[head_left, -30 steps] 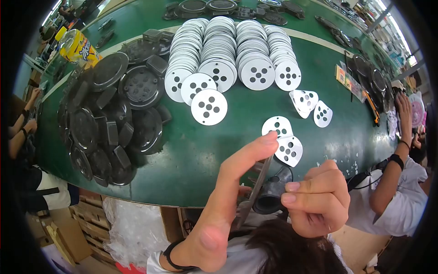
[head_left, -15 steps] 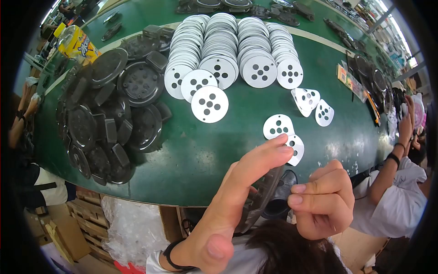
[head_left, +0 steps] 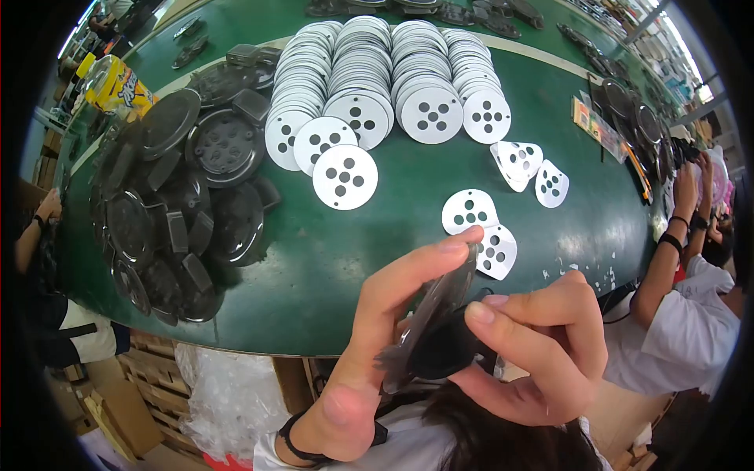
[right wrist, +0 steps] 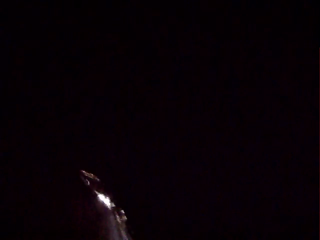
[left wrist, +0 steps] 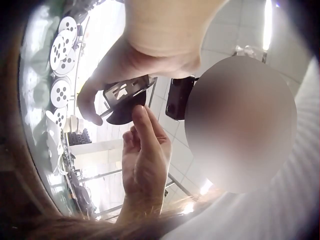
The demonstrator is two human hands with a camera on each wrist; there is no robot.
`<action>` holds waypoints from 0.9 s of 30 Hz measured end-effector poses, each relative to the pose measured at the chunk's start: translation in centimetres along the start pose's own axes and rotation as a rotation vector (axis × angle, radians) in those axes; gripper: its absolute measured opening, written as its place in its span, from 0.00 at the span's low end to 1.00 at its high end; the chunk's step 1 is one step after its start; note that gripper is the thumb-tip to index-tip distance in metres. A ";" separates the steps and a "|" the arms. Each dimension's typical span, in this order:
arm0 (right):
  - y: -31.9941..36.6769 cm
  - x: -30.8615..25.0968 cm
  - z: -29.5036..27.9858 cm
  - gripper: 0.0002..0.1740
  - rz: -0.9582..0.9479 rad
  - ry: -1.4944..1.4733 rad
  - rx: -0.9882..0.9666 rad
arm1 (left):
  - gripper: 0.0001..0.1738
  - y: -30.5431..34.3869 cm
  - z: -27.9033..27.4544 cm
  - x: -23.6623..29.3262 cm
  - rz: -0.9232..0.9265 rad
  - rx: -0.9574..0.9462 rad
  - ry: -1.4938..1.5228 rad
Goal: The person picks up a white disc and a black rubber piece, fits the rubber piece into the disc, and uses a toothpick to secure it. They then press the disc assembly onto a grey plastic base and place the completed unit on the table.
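Observation:
My left hand point(head_left: 369, 337) grips a dark translucent plastic part point(head_left: 432, 306) by its edges, tilted on its side near the table's front edge. Against that part's right face is a black round piece point(head_left: 446, 345), which my right hand point(head_left: 542, 345) pinches between thumb and fingers. In the left wrist view, the left hand point(left wrist: 107, 75) curls over the plastic part point(left wrist: 125, 92), and the black piece point(left wrist: 122, 114) lies along its underside, at the fingertips of the right hand point(left wrist: 145, 165). The right wrist view is almost wholly dark.
Overlapping rows of white discs point(head_left: 430, 115) with holes lie on the green table point(head_left: 345, 275). Loose white discs point(head_left: 495, 253) lie just beyond my hands. Dark plastic parts point(head_left: 224, 149) are heaped left, beside a yellow-labelled bottle point(head_left: 118, 86). Another person's arm point(head_left: 667, 243) is at right.
The right hand has moved left and its fingers have spread onto the black piece, which now sits against the plastic part. The view has shifted slightly.

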State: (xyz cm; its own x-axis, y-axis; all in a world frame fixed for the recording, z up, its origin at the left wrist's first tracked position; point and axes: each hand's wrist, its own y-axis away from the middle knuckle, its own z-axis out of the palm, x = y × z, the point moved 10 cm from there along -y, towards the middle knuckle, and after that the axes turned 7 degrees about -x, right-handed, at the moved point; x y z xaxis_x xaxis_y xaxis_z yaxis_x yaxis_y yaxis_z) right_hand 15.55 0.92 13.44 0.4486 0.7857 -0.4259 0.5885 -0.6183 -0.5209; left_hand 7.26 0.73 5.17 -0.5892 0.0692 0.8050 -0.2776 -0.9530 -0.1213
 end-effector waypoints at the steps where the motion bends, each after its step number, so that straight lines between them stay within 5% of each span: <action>1: -0.1 -0.2 0.0 0.28 -0.048 -0.012 0.006 | 0.60 -0.2 0.2 0.1 0.038 -0.025 0.040; 15: -0.4 0.1 0.7 0.35 0.014 0.003 -0.067 | 0.54 0.0 1.1 0.5 0.085 -0.060 0.293; 18: -0.5 0.1 0.8 0.35 0.041 0.024 -0.079 | 0.49 0.0 0.0 0.4 0.051 0.028 0.184; 22: -0.3 1.4 -0.4 0.36 0.087 0.058 0.033 | 0.43 0.4 0.2 1.9 0.164 -0.136 -0.084; 24: 0.3 2.0 0.8 0.46 -0.016 -0.086 0.051 | 0.44 0.8 -0.6 1.6 0.056 -0.028 -0.167; 26: 0.9 5.9 2.7 0.37 0.265 -0.851 0.126 | 0.44 0.3 0.1 1.9 0.066 -0.140 -0.264; 27: 1.5 6.7 4.0 0.36 0.376 -0.942 0.068 | 0.43 0.2 -0.3 1.5 0.058 -0.094 -0.165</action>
State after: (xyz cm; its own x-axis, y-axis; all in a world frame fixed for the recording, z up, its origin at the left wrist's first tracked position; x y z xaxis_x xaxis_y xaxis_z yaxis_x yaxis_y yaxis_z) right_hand 16.71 5.17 6.89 -0.1327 0.2251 -0.9653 0.4659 -0.8454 -0.2611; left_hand 6.08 0.69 6.12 -0.4762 -0.0419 0.8783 -0.3208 -0.9217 -0.2179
